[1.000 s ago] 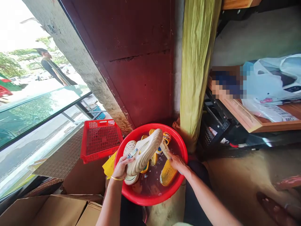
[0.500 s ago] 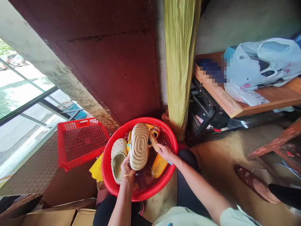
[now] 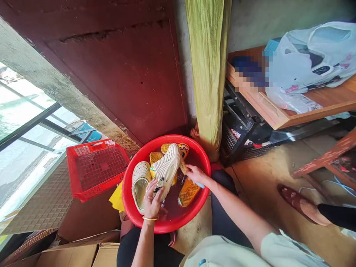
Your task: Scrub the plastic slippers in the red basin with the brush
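Note:
My left hand (image 3: pixel 152 203) grips a cream clog (image 3: pixel 168 166) by its heel end, tilted on its side above a red basin (image 3: pixel 206 155). My right hand (image 3: pixel 196 175) is closed round a scrub brush (image 3: pixel 183 168) with tan bristles; a bit of blue shows below the palm. The bristles are beside the clog's far side, and contact there is hidden. A second cream clog (image 3: pixel 141 176) rests at the basin's left, opening upward. Yellow slippers lie in the murky water, one of them sole up (image 3: pixel 189 193) under my right hand.
A red plastic crate (image 3: pixel 98 167) stands left of the basin, near cardboard (image 3: pixel 66 256). Behind are a maroon door (image 3: pixel 133 81) and a yellow-green curtain (image 3: pixel 207 74). A wooden tray (image 3: pixel 311 120) holds plastic bags at right. Another person's foot (image 3: pixel 302 205) is on the floor.
My left hand has turned the clog from sole facing me to its side and upper showing. The brush has stayed near its right side. The view has shifted slightly.

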`<state>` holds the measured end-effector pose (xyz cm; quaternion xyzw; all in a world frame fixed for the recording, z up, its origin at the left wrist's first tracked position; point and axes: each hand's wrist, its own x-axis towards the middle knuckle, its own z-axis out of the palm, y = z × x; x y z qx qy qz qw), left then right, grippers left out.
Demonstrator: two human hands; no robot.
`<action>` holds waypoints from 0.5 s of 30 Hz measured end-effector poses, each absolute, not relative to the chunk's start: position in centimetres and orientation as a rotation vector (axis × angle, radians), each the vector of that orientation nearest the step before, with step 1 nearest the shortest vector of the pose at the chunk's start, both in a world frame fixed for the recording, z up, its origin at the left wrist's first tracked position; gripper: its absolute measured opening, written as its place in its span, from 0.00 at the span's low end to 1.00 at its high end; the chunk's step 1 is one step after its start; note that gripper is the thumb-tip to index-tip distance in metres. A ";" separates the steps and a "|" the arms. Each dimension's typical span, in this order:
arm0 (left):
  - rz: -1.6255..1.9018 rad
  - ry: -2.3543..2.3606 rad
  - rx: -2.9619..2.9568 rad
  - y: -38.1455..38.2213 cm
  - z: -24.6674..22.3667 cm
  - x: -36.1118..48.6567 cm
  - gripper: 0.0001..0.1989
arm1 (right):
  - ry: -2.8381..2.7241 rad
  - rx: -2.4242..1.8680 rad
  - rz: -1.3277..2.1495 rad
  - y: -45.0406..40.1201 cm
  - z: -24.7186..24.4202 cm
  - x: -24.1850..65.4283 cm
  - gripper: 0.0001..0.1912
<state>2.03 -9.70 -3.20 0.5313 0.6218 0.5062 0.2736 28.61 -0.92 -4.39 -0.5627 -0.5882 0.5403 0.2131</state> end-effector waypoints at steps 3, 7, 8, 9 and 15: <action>1.313 1.772 1.798 -9.9 -2.7 2.5 0.13 | -1.575 -1.489 1.544 -0.9 -4.3 28.6 0.29; 1.102 2.069 1.941 -10.3 -3.2 3.7 0.11 | -1.590 -1.460 1.526 -1.1 -4.3 28.6 0.29; 0.991 2.137 1.933 -10.3 -3.3 4.0 0.11 | -1.615 -1.469 1.502 -1.3 -4.3 28.6 0.28; 0.866 2.183 1.915 -10.3 -3.4 4.2 0.12 | -1.652 -1.486 1.462 -1.5 -4.4 28.6 0.28; 0.698 1.931 1.461 -7.4 -2.5 4.3 0.24 | -1.935 -1.601 1.064 -2.4 -4.3 28.4 0.27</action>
